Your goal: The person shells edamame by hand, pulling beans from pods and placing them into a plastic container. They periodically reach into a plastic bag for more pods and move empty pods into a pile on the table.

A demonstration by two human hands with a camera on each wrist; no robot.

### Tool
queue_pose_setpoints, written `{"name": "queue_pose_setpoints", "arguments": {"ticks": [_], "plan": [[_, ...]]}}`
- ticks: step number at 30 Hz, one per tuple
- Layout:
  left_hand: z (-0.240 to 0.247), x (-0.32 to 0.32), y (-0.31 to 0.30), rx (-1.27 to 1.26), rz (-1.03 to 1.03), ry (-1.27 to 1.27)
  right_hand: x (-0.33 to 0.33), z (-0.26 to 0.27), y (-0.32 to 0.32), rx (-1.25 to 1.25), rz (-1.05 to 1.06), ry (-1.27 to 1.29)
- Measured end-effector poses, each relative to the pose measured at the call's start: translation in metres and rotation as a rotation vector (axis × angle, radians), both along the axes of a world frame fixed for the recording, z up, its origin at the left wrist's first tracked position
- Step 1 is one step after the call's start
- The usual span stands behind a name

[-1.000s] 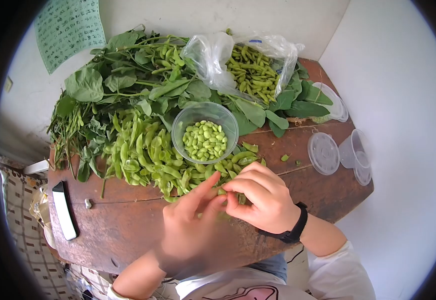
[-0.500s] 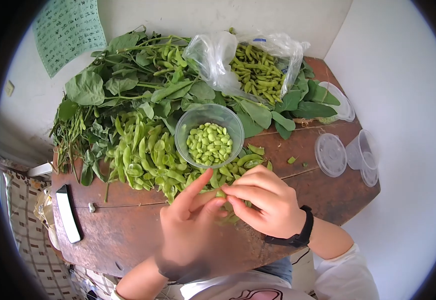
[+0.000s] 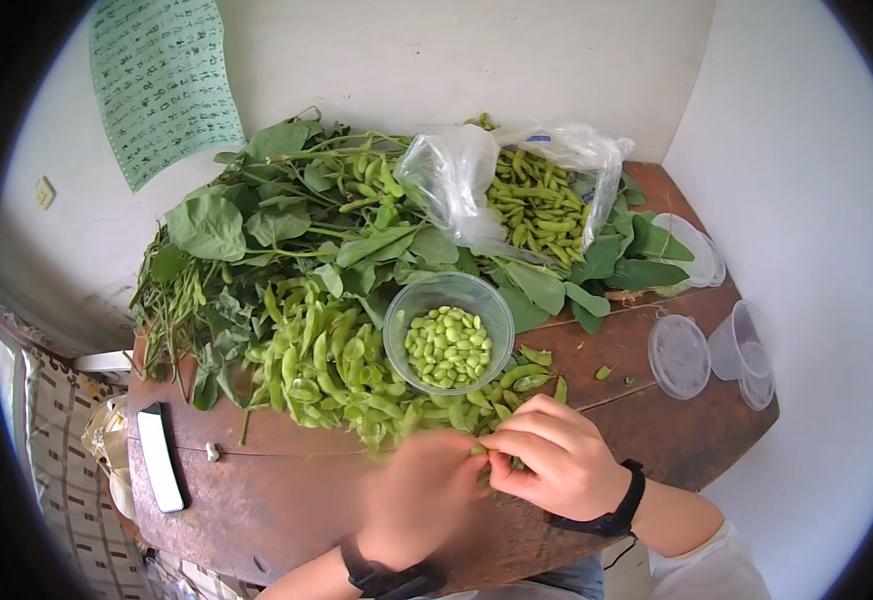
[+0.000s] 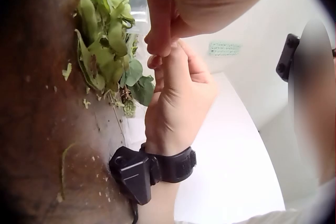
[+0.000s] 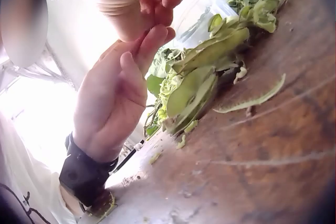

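Both hands meet just in front of a clear round bowl [image 3: 397, 345] of shelled green beans [image 3: 448, 347]. At their fingertips is a small green pod [image 3: 478, 451], mostly covered by fingers. My right hand [image 3: 562, 462] pinches it between thumb and fingers. My left hand [image 3: 425, 495], blurred in the head view, has its fingertips at the pod's other side. The left wrist view shows the right hand [image 4: 178, 95] with bent fingers; the right wrist view shows the left hand [image 5: 110, 103] reaching the right fingers. A heap of green pods [image 3: 327, 370] lies left of the bowl.
Leafy stalks [image 3: 207, 228] spread behind the pods. A plastic bag [image 3: 452, 185] of pods stands at the back. Clear lids [image 3: 679, 357] and an empty tub [image 3: 732, 345] are at the right; a phone [image 3: 161, 460] lies at the left of the wooden table [image 3: 287, 510].
The head view has shifted, so the table sits lower in it. My left hand has turned inward, its raised index finger no longer standing out; my right hand keeps its pinch.
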State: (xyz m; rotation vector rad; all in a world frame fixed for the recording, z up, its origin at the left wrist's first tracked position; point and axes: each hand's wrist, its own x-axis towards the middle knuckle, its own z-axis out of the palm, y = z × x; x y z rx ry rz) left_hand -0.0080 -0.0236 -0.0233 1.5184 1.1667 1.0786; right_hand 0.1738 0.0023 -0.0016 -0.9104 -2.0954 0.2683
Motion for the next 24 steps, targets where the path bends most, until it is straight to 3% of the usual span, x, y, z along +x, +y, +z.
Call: {"name": "queue_pose_setpoints", "arguments": {"ticks": [7, 9, 10, 14, 16, 21, 23, 24], "plan": [[0.004, -0.001, 0.003, 0.019, -0.03, 0.064, 0.004, -0.006, 0.003, -0.001, 0.034, 0.045], [0.009, 0.002, 0.0, -0.175, 0.002, -0.125, 0.007, -0.006, 0.001, -0.053, 0.079, -0.012], [-0.01, 0.004, 0.005, -0.314, 0.004, -0.084, 0.006, -0.007, 0.001, -0.033, 0.071, -0.012], [-0.013, -0.003, 0.009, -0.337, -0.123, -0.002, 0.006, -0.006, 0.0, -0.09, 0.064, 0.053], [-0.025, -0.002, 0.008, -0.15, -0.011, -0.15, 0.006, -0.009, 0.003, -0.135, 0.067, 0.159], [-0.021, -0.01, 0.014, -0.11, -0.023, -0.06, 0.01, -0.011, 0.009, -0.186, 0.118, 0.211], [-0.015, -0.013, 0.02, 0.366, -0.015, 0.37, 0.01, -0.012, 0.011, -0.095, 0.127, 0.19], [-0.013, -0.015, 0.018, 0.357, -0.023, 0.369, 0.01, -0.012, 0.009, -0.104, 0.12, 0.192]]}}
